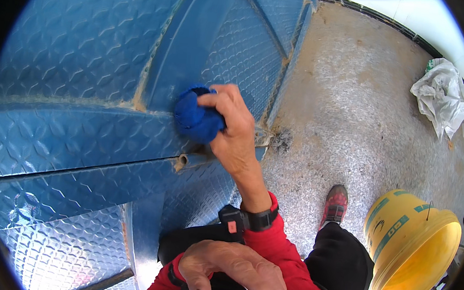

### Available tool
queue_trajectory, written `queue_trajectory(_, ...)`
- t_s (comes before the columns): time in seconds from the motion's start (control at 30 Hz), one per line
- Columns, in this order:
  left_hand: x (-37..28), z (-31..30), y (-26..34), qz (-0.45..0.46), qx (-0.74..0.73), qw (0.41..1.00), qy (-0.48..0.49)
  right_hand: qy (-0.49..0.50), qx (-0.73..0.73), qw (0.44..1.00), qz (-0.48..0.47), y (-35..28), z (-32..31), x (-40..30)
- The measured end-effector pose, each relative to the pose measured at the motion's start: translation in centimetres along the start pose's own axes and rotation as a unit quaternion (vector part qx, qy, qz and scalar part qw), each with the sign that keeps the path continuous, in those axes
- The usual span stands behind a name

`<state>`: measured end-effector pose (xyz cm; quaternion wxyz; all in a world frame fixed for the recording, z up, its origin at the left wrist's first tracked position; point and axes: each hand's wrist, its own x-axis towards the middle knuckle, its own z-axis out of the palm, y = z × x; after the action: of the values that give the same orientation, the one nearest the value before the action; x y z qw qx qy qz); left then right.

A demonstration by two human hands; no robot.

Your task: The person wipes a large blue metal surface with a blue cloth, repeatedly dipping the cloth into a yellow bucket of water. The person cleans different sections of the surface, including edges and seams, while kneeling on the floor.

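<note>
My right hand (pixel 233 124) grips a bunched blue cloth (pixel 199 115). The cloth is pressed against the blue-painted diamond-plate metal panel (pixel 88 41), beside a smooth raised strip (pixel 188 50). Just below the cloth, a short metal tube (pixel 183 160) sits at a dark seam between plates. Low in the view, my left hand (pixel 238 265) is held palm down in front of my body, near the right sleeve. Nothing is seen in it, and its thumb is spread from the fingers. Its palm side is hidden.
A yellow plastic bucket (pixel 397 238) lies tilted at the right, its mouth towards me. Farther back, a crumpled white plastic bag (pixel 443 97) lies on the worn floor (pixel 342 113) by a white wall (pixel 413 14). My shoe (pixel 336 204) stands between panel and bucket.
</note>
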<state>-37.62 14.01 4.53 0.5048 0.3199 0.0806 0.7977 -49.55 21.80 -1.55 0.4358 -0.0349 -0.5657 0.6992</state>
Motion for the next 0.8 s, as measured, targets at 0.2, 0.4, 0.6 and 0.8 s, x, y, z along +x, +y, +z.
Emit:
queue_trajectory(0.2, 1.2, 0.2, 1.4, -0.128, 0.053, 0.99, 0.009, -0.024, -0.078, 0.995, -0.054, -0.3, -0.2, 0.8)
queue_trajectory(0.4, 0.5, 1.5, 1.1, -0.127, 0.074, 0.984, 0.103, 0.106, -0.127, 0.986, -0.034, 0.0, 1.6, 4.0)
queue_trajectory(0.6, 0.1, 0.4, 1.4, -0.148, 0.07, 0.98, 0.11, -0.041, -0.015, 0.999, -0.018, -1.2, -0.2, 1.5)
queue_trajectory(0.8, 0.0, 0.5, 1.3, -0.168, 0.07, 0.975, 0.127, 0.031, -0.081, 0.996, -0.034, -0.7, 1.1, 4.1)
